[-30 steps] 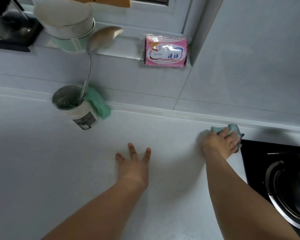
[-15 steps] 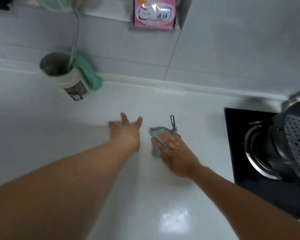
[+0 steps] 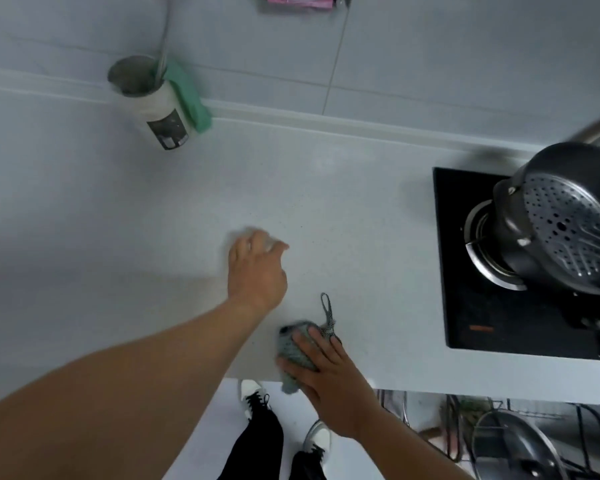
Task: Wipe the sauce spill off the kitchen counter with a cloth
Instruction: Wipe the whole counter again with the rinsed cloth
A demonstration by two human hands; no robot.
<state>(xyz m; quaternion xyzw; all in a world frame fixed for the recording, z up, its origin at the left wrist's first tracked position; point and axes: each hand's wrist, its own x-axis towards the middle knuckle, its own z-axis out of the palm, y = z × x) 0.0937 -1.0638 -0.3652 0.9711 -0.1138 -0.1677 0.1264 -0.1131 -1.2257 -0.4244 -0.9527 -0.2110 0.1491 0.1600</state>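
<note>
Grey-green terry, the cloth [image 3: 297, 351] now sits at the counter's [image 3: 343, 209] front edge, one corner hanging over it and its loop lying on the top. A second ago it was back by the wall beside the hob [image 3: 465, 306]; since then the right hand [image 3: 329, 379] has dragged it forward across the top, fingers flat on it — pressing, not clenching. The left hand [image 3: 257, 268] has stayed on the counter as a brace, fingers spread and holding nothing, though their tips blur. No sauce shows on the pale speckled top, so the stroke has likely cleared that strip; one more pass may remain. A cup [image 3: 149, 102] with a green rag stands by the tiled wall; a pot [image 3: 561, 216] sits on the hob — shoes and floor below.
</note>
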